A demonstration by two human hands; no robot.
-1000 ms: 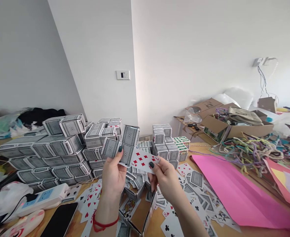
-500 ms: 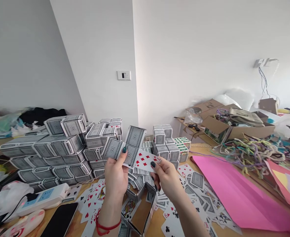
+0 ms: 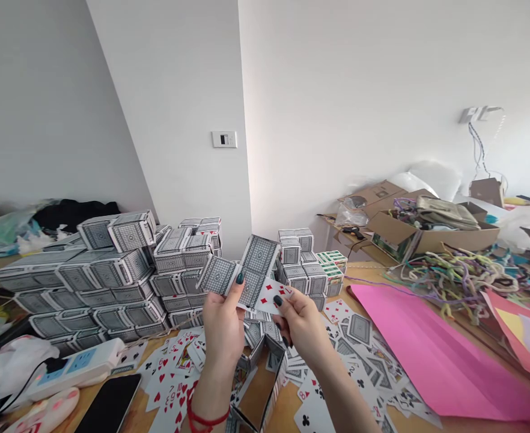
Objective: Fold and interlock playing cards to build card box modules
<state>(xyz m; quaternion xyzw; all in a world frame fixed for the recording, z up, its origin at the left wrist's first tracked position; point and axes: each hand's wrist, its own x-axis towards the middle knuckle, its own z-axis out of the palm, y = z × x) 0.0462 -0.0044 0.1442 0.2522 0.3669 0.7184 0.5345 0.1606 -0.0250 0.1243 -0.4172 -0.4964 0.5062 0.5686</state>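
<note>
My left hand (image 3: 222,328) is closed, its thumb pressing on grey-backed playing cards (image 3: 256,261) fitted together at angles, backs facing me. In my right hand (image 3: 304,328), a seven of diamonds (image 3: 268,294) is pinched between thumb and fingers. Its left part lies behind the cards in my left hand, so that edge is hidden. Beneath both hands stands an open-topped cardboard box (image 3: 271,394) with loose cards around it. Face-up cards (image 3: 166,376) lie left of my left wrist, and mixed cards (image 3: 359,329) spread to the right of my right hand.
Blocks made of folded cards (image 3: 107,267) are stacked at the left and middle, with a smaller stack (image 3: 296,276) behind my hands. A phone (image 3: 109,403) and a power strip (image 3: 76,367) lie at front left. Pink paper (image 3: 427,355), tangled yarn (image 3: 454,279) and a carton (image 3: 445,240) occupy the right.
My left hand and its cards have shifted right, toward my right hand. More of the seven of diamonds is now covered by them. My right hand has barely moved.
</note>
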